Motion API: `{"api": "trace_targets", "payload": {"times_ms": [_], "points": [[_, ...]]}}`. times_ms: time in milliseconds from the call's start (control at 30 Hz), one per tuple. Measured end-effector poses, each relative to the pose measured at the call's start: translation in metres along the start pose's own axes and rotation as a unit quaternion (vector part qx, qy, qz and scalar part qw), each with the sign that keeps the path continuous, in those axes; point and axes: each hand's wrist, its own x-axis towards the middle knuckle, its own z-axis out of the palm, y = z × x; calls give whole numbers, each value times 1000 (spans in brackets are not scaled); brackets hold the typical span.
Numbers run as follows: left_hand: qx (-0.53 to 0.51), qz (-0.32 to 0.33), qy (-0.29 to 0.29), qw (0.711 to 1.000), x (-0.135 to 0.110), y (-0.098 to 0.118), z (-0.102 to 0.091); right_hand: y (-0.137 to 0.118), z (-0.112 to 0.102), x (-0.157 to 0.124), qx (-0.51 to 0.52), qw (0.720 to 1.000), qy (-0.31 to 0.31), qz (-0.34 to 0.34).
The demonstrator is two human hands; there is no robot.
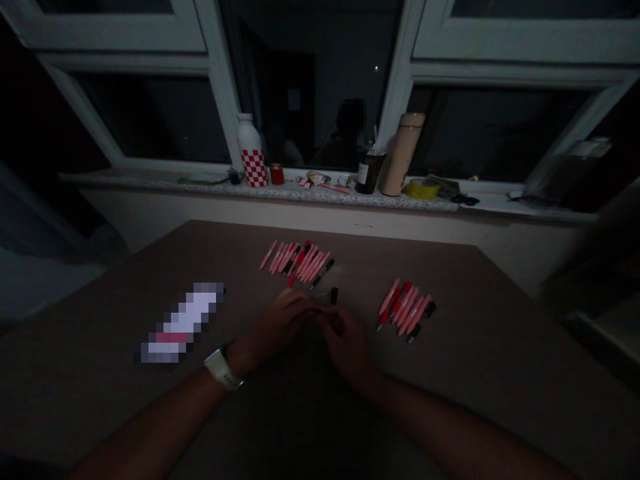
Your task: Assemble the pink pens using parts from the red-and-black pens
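My left hand and my right hand meet over the table's middle, fingertips pinched together. Something small and dark shows between them, too dim to name. Just beyond the fingertips lies a black pen cap. Past my left hand is a row of pink pens mixed with red and black ones; a red pen sits right by the knuckles. A black pen lies at that row's right end. Off to the right of my right hand rests a second group of pink pens, also with red and black ones.
The brown table also bears a blurred-out bright phone-like object at left. On the stone windowsill stand a white-and-red checked bottle, a small red jar, a dark drink cup, a beige flask and yellow tape.
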Motion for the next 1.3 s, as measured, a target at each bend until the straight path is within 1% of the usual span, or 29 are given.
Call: {"api": "trace_targets", "payload": {"times_ms": [167, 233, 333, 433, 533, 900, 1100, 1167, 1300], "points": [[9, -10, 11, 1000, 1, 1, -1, 1, -1, 1, 35, 998, 50, 19], [8, -16, 14, 1000, 0, 0, -1, 0, -2, 2, 56, 997, 54, 17], [0, -30, 23, 999, -1, 0, 1, -2, -3, 2, 78, 996, 39, 5], [-13, -47, 35, 998, -2, 3, 2, -4, -4, 2, 89, 995, 39, -7], [-27, -47, 43, 998, -2, 5, 2, -4, -4, 2, 92, 995, 36, -17], [-45, -54, 72, 995, -4, 6, 6, -1, -4, 3, 87, 996, 24, -28], [-63, -69, 86, 992, -5, 7, 7, -4, -4, 2, 111, 993, 24, -17], [-72, -64, 79, 992, -5, 8, 6, -5, -4, 3, 114, 993, 20, -18], [-78, -47, 51, 995, -8, 5, 7, -7, -4, 3, 108, 994, -17, -26]]}}
